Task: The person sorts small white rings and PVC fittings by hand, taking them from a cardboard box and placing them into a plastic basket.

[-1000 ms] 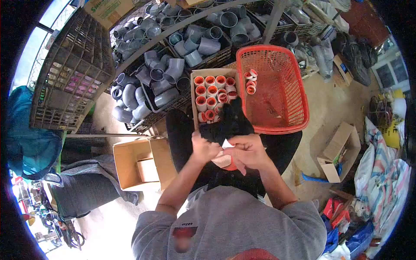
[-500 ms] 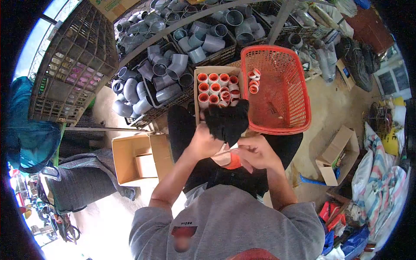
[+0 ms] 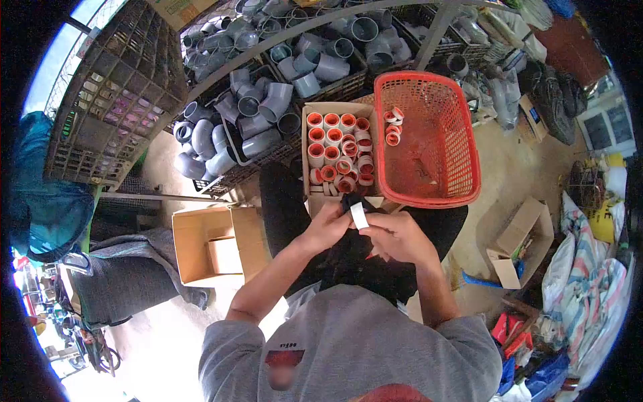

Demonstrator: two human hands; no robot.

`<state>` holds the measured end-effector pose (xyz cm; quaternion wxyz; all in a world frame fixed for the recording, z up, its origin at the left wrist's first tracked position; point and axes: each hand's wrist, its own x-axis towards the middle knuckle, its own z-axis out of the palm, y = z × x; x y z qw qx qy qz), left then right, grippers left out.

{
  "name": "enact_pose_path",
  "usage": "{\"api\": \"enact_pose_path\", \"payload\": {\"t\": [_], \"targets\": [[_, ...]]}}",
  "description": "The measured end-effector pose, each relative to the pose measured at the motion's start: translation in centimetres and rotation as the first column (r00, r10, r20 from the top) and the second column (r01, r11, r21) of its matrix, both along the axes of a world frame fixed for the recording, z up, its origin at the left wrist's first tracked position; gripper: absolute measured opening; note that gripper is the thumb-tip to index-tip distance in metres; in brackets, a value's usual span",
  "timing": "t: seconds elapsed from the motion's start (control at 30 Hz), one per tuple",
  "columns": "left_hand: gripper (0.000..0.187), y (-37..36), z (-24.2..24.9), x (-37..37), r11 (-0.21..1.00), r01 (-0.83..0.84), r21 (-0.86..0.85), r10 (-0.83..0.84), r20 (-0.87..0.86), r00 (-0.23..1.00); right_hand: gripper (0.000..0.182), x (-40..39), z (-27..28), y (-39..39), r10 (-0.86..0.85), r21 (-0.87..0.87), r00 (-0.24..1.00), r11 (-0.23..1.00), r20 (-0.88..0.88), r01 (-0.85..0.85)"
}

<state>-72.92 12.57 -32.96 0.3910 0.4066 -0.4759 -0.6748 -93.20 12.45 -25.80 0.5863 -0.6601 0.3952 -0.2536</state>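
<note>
My left hand is closed around a bunched black cloth, just over the near edge of a cardboard box. My right hand pinches a short white band-like piece, held against the cloth between both hands. Whether the piece is a full ring cannot be made out. White tubes with orange insides stand in rows in the box, with shorter rings lying at its near and right sides. Beside it, a red plastic basket holds several white and orange rings.
Crates of grey pipe elbows fill the back behind a metal bar. An open cardboard box sits on the left, another on the right. A dark plastic crate stands at upper left, striped sacks at far right.
The black cloth, spread over the box's near end before, is now bunched low at my left hand, uncovering rings. The white piece has come up from my lap to the box's edge.
</note>
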Motion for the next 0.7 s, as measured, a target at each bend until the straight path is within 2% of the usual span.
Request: {"api": "enact_pose_path", "payload": {"t": [0.07, 0.13, 0.17, 0.2, 0.23, 0.27, 0.3, 0.37, 0.4, 0.43, 0.47, 0.5, 0.57, 0.6, 0.63, 0.7], "targets": [[0.017, 0.0, 0.4, -0.1, 0.998, -0.061, -0.021, 0.06, -0.053, 0.997, 0.02, 0.1, -0.1, 0.1, -0.008, 0.016, 1.0, 1.0, 0.01, 0.008], [0.011, -0.2, 1.9, 0.9, 0.958, 0.027, -0.286, 0.029, 0.187, 0.982, 0.018, -0.1, 0.6, 0.2, 0.048, 0.083, 0.999, 0.995, 0.003, -0.048], [0.011, -0.3, 1.9, 1.3, 0.958, 0.033, -0.286, 0.022, 0.186, 0.982, 0.018, -0.1, 0.5, 0.3, 0.041, 0.083, 0.999, 0.996, 0.001, -0.041], [0.011, -0.3, 1.8, 1.8, 0.901, 0.109, -0.419, 0.104, 0.455, 0.884, 0.017, -0.1, 0.4, 0.4, 0.023, 0.211, 0.997, 0.977, 0.068, -0.037], [0.022, -0.3, 1.9, 2.0, 0.828, 0.22, -0.516, 0.226, 0.666, 0.711, 0.016, -0.1, 0.2, 0.4, -0.002, 0.334, 0.991, 0.942, 0.133, -0.043], [0.027, -0.4, 2.1, 2.1, 0.628, 0.432, -0.647, 0.344, 0.73, 0.591, 0.016, -0.2, -0.4, 0.5, -0.003, 0.333, 0.991, 0.942, 0.134, -0.042], [0.027, -0.7, 2.8, 2.0, 0.626, 0.434, -0.648, 0.346, 0.729, 0.591, 0.015, -0.2, -1.1, 0.4, -0.002, 0.283, 0.996, 0.959, 0.086, -0.023], [0.01, -1.3, 4.1, 1.5, 0.422, 0.355, -0.834, 0.443, 0.532, 0.722, 0.015, -0.3, -1.6, 0.2, -0.003, 0.228, 0.999, 0.974, 0.038, -0.006], [0.01, -1.4, 4.0, 1.5, 0.421, 0.356, -0.834, 0.445, 0.532, 0.72, 0.015, -0.3, -1.4, 0.1, -0.009, 0.147, 0.99, 0.989, 0.138, -0.012], [0.01, -1.4, 3.7, 1.5, 0.624, 0.204, -0.755, 0.3, 0.472, 0.829, 0.015, -0.3, -1.2, 0.1, -0.009, 0.068, 0.972, 0.998, 0.236, -0.008], [0.011, -1.6, 3.2, 1.5, 0.796, 0.08, -0.6, 0.176, 0.356, 0.918, 0.015, -0.3, -1.0, 0.1, -0.011, 0.067, 0.972, 0.998, 0.236, -0.005], [0.011, -1.5, 2.7, 1.2, 0.794, 0.084, -0.602, 0.172, 0.355, 0.919, 0.015, -0.3, -0.9, 0.2, -0.044, 0.1, 0.966, 0.995, 0.256, 0.019], [0.011, -0.5, 1.8, 0.6, 0.938, 0.02, -0.346, 0.032, 0.144, 0.989, 0.015, -0.4, -0.5, 0.4, -0.081, 0.132, 0.957, 0.99, 0.278, 0.046], [0.01, 0.2, 2.1, 0.1, 0.989, -0.02, -0.149, 0.016, -0.026, 1.0, 0.015, -0.4, -0.3, 0.7, -0.115, 0.175, 0.972, 0.981, 0.207, 0.079], [0.01, 0.5, 1.5, 0.2, 0.988, -0.019, -0.15, 0.016, -0.023, 1.0, 0.017, -0.4, -0.2, 1.0, -0.143, 0.218, 0.981, 0.969, 0.133, 0.112], [0.007, 0.8, 0.1, 0.6, 0.998, 0.012, 0.059, -0.008, -0.064, 0.998, 0.018, -0.6, -0.6, 1.1, -0.139, 0.256, 0.978, 0.962, 0.156, 0.096]]}}
